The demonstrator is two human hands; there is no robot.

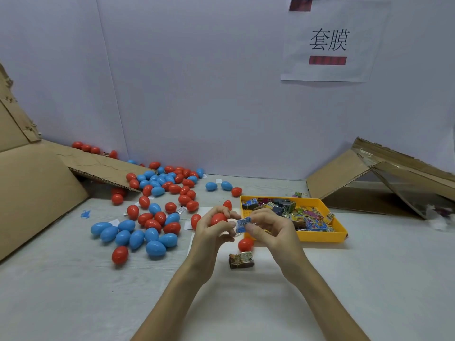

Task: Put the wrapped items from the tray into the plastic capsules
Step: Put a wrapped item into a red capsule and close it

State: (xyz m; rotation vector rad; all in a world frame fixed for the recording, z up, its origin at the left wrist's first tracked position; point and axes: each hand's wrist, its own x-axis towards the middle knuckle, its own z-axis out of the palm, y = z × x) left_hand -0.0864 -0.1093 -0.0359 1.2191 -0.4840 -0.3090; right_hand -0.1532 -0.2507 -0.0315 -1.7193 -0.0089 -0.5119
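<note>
My left hand (211, 232) grips a red capsule piece (218, 219) above the table. My right hand (270, 230) pinches a small blue wrapped item (243, 224) right beside that red piece, touching my left fingertips. Below my hands a red capsule half (245, 244) lies on the table, blurred. A brown wrapped item (241, 260) lies just in front of it. The yellow tray (322, 236) to the right holds several colourful wrapped items (307, 217).
Many red and blue egg capsules (152, 217) are scattered over the left of the table. Cardboard flaps (37, 188) rise at the left and a cardboard box (384, 175) lies at the right. A white wall with a paper sign (330, 43) stands behind.
</note>
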